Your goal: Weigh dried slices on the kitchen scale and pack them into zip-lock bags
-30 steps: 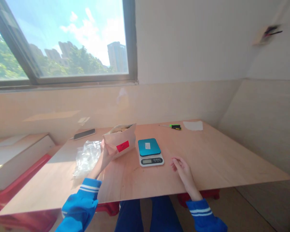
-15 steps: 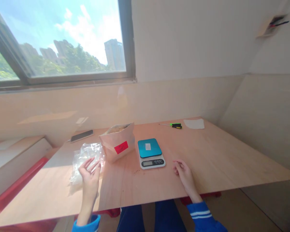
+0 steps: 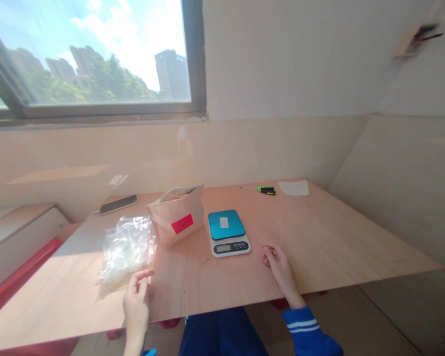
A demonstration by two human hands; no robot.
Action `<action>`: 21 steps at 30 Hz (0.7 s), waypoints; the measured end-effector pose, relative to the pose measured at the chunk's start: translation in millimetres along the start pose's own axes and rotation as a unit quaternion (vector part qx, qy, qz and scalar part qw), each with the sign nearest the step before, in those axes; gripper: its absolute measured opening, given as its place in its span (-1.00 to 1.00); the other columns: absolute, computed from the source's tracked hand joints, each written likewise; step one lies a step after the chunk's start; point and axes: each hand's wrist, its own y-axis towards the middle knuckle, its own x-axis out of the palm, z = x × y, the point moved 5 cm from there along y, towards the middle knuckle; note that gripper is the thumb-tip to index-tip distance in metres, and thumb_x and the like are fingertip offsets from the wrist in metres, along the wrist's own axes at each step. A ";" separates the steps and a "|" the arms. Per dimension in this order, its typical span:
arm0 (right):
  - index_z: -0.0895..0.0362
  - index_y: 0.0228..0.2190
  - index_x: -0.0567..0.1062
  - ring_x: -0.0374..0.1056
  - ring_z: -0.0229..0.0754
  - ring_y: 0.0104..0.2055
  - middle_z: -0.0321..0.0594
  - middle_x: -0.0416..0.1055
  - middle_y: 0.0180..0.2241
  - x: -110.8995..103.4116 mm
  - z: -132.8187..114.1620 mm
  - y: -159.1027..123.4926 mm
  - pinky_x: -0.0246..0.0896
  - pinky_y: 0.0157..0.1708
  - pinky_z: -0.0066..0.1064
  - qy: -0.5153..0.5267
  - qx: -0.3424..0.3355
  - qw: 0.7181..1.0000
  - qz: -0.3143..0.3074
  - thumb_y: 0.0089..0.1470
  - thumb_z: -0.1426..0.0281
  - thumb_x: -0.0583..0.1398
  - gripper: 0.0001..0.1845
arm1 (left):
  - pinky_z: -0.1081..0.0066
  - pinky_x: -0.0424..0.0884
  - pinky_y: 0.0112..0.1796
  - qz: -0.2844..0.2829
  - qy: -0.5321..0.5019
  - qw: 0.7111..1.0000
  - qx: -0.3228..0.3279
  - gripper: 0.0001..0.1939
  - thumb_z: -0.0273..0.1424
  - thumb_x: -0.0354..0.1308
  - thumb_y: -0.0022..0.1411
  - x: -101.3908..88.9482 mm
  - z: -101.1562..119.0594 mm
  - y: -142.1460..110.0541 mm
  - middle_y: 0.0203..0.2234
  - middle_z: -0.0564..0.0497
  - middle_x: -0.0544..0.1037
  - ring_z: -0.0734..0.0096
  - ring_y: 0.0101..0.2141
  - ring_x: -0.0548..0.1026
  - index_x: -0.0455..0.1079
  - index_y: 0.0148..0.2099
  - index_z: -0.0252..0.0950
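Observation:
A kraft paper bag (image 3: 178, 217) with a red label stands open on the wooden table (image 3: 319, 237). Right of it sits a small digital scale (image 3: 228, 232) with a blue top. A heap of clear plastic bags (image 3: 128, 244) lies left of the paper bag. My left hand (image 3: 136, 301) rests at the table's near edge just below the plastic, fingers apart, holding nothing. My right hand (image 3: 280, 267) lies on the table right of the scale, fingers loosely curled with fingertips together; nothing shows in them.
A phone (image 3: 117, 204) lies at the back left of the table. A green-and-black screwdriver (image 3: 263, 190) and a white sheet (image 3: 294, 188) lie at the back. Walls close the far and right sides. A red bench (image 3: 18, 287) runs along the left.
My left hand let go of the paper bag, moved left past the plastic bags and drew back to the near edge. The right hand has barely moved.

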 end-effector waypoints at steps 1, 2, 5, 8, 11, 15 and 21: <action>0.16 -0.34 0.45 0.27 -0.21 -0.52 -0.30 0.34 -0.57 -0.2 1.3 0.0 0.18 -0.52 -0.41 -0.003 0.002 1.000 0.001 -0.15 -0.06 0.25 -0.46 | 0.36 0.38 -0.52 -0.018 -0.001 1.000 0.007 -0.56 0.02 -0.01 0.00 1.5 -0.5 -1.3 -0.51 0.02 0.57 0.26 -0.55 0.47 0.43 -0.37 -0.22; 0.16 -0.33 0.45 0.27 -0.21 -0.51 -0.29 0.34 -0.57 -0.4 2.5 0.0 0.18 -0.52 -0.41 -0.006 0.001 1.000 0.001 -0.14 -0.06 0.25 -0.46 | 0.36 0.37 -0.52 -0.038 -0.006 0.999 0.009 -0.56 0.03 0.00 0.00 3.2 -1.8 -2.6 -0.50 0.03 0.57 0.25 -0.55 0.47 0.43 -0.35 -0.22; 0.17 -0.31 0.45 0.26 -0.20 -0.52 -0.29 0.34 -0.56 -1.1 3.6 -0.1 0.17 -0.52 -0.41 -0.028 -0.012 1.000 0.003 -0.10 -0.05 0.22 -0.46 | 0.36 0.31 -0.53 -0.060 -0.004 0.998 0.000 -0.56 0.03 -0.01 0.03 5.3 -7.4 -6.1 -0.59 0.06 0.51 0.23 -0.58 0.43 0.42 -0.31 -0.22; 0.16 -0.32 0.46 0.30 -0.17 -0.48 -0.25 0.36 -0.52 0.5 -3.9 -1.5 0.21 -0.48 -0.38 -0.094 -0.059 0.994 0.006 0.00 0.00 0.16 -0.54 | 0.35 0.30 -0.51 -0.057 0.013 0.998 -0.006 -0.59 -0.01 -0.03 0.07 6.5 -9.0 -9.2 -0.63 0.08 0.46 0.23 -0.59 0.40 0.41 -0.29 -0.21; 0.15 -0.28 0.51 0.34 -0.13 -0.37 -0.14 0.40 -0.37 11.7 -20.4 -6.3 0.27 -0.36 -0.33 -0.202 -0.151 0.968 -0.007 0.12 0.14 0.07 -0.63 | 0.34 0.31 -0.49 -0.068 0.047 0.997 -0.004 -0.63 -0.07 -0.07 0.12 9.3 -5.6 -12.5 -0.64 0.09 0.42 0.21 -0.58 0.41 0.41 -0.27 -0.18; 0.10 -0.12 0.52 0.35 -0.15 -0.36 -0.12 0.34 -0.30 39.5 -31.8 -11.8 0.29 -0.31 -0.31 -0.316 -0.210 0.921 -0.084 0.20 0.30 -0.02 -0.62 | 0.32 0.35 -0.41 -0.081 0.089 0.993 0.005 -0.70 -0.17 -0.10 0.18 10.9 0.1 -15.9 -0.54 0.06 0.47 0.17 -0.46 0.49 0.41 -0.24 -0.16; 0.06 -0.20 0.56 0.34 -0.10 -0.30 -0.14 0.35 -0.35 62.6 -32.3 -7.9 0.21 -0.28 -0.30 -0.432 -0.269 0.851 -0.127 0.13 0.52 -0.01 -0.61 | 0.32 0.35 -0.38 -0.086 0.100 0.991 0.008 -0.71 -0.19 -0.10 0.19 10.6 3.9 -17.8 -0.48 0.03 0.50 0.15 -0.41 0.51 0.41 -0.26 -0.15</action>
